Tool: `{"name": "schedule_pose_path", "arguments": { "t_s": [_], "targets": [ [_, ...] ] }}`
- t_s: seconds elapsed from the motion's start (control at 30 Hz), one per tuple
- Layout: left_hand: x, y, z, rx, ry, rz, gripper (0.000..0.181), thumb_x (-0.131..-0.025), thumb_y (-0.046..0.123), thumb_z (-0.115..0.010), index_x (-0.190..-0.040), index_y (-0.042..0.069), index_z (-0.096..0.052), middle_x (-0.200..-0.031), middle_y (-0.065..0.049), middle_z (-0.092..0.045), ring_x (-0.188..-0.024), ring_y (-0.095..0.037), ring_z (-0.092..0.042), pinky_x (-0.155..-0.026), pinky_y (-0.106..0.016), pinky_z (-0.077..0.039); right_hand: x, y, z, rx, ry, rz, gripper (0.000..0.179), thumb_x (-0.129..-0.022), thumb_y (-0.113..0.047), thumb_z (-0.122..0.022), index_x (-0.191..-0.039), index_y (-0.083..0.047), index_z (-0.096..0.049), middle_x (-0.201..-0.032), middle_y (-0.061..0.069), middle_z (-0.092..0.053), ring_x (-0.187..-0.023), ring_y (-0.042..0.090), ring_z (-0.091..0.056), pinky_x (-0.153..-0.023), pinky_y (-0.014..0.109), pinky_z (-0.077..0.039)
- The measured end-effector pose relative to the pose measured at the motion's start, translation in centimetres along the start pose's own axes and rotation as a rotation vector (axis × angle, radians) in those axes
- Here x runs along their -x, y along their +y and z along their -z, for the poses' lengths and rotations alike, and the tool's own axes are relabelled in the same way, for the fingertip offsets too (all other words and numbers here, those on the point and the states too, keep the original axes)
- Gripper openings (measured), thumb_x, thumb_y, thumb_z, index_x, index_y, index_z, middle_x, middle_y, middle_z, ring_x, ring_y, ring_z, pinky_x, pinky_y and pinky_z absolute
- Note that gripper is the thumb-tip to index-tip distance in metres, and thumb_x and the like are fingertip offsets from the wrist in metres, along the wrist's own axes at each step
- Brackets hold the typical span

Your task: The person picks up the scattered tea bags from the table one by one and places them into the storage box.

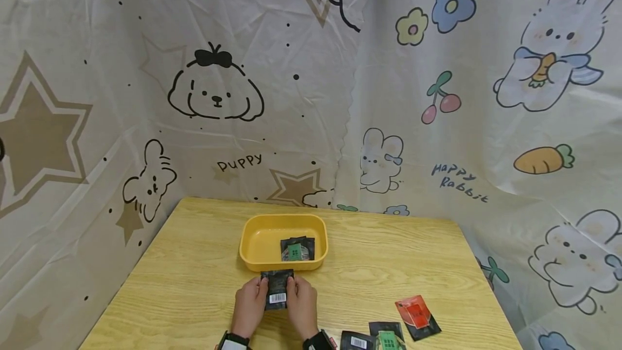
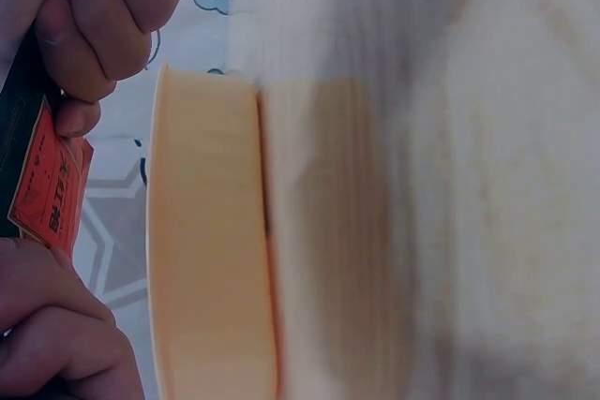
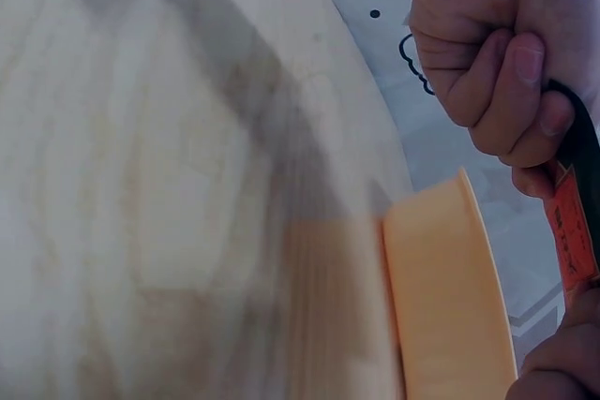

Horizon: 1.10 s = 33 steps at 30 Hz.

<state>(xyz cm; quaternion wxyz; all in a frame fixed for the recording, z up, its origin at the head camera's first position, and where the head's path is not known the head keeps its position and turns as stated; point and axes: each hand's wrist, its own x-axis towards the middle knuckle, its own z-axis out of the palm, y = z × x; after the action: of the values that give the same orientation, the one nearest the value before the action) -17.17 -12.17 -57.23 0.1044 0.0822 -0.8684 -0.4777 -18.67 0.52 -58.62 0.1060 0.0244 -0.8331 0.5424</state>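
A small black sachet [image 1: 277, 288] is held upright between both hands, its back with a white barcode label facing the head camera. My left hand [image 1: 250, 302] pinches its left edge, thumb on the near face. On the opposite edge my right hand [image 1: 302, 304] grips it the same way. Both wrist views show a red label [image 2: 49, 180] with dark print on the far side of the sachet. Just beyond the hands stands a yellow plastic tray [image 1: 257, 239]; several black sachets [image 1: 296, 250], the top one with a green label, lie in its right part.
To the right on the wooden table [image 1: 194, 263] lie a red-and-black sachet [image 1: 418, 316], a green-labelled sachet [image 1: 387, 340] and a black sachet with a barcode [image 1: 358, 341], the last two cut by the frame's lower edge. A printed curtain [image 1: 301, 96] surrounds the table.
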Motion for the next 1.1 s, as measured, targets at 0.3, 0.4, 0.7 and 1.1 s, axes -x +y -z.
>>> {"name": "schedule_pose_path", "arguments": {
  "t_s": [0.3, 0.4, 0.7, 1.1],
  "targets": [
    [-1.8, 0.6, 0.2, 0.003, 0.018, -0.073, 0.034, -0.099, 0.010, -0.053, -0.066, 0.009, -0.048, -0.051, 0.008, -0.031, -0.042, -0.007, -0.029, -0.043, -0.023, -0.023, -1.8, -1.0, 0.4, -0.009, -0.002, 0.024, 0.036, -0.099, -0.012, -0.055, -0.063, -0.012, -0.051, -0.050, -0.011, -0.032, -0.040, 0.002, -0.028, -0.041, 0.021, -0.022],
    [-2.0, 0.6, 0.1, -0.002, 0.029, -0.078, 0.035, -0.099, 0.010, -0.053, -0.065, 0.009, -0.048, -0.051, 0.009, -0.031, -0.043, -0.007, -0.029, -0.043, -0.023, -0.023, -2.1, -1.1, 0.4, -0.017, 0.006, 0.034, 0.034, -0.098, -0.011, -0.056, -0.064, -0.011, -0.055, -0.051, -0.012, -0.034, -0.040, 0.001, -0.030, -0.041, 0.021, -0.023],
    [-3.3, 0.5, 0.1, -0.008, 0.043, -0.103, 0.034, -0.100, 0.010, -0.052, -0.066, 0.008, -0.050, -0.054, 0.007, -0.032, -0.046, -0.009, -0.032, -0.044, -0.024, -0.025, -3.6, -0.7, -0.1, 0.027, -0.008, 0.076, 0.037, -0.100, -0.014, -0.054, -0.063, -0.012, -0.049, -0.053, -0.010, -0.032, -0.043, 0.002, -0.030, -0.043, 0.021, -0.024],
    [-5.4, 0.9, -0.1, -0.004, 0.020, -0.093, 0.032, -0.100, 0.010, -0.052, -0.068, 0.006, -0.052, -0.055, 0.005, -0.035, -0.046, -0.011, -0.035, -0.044, -0.025, -0.027, -5.6, -0.7, -0.4, 0.105, 0.025, 0.150, 0.041, -0.099, -0.014, -0.054, -0.060, -0.014, -0.045, -0.052, -0.009, -0.032, -0.041, 0.003, -0.030, -0.041, 0.022, -0.024]
  ]
}}
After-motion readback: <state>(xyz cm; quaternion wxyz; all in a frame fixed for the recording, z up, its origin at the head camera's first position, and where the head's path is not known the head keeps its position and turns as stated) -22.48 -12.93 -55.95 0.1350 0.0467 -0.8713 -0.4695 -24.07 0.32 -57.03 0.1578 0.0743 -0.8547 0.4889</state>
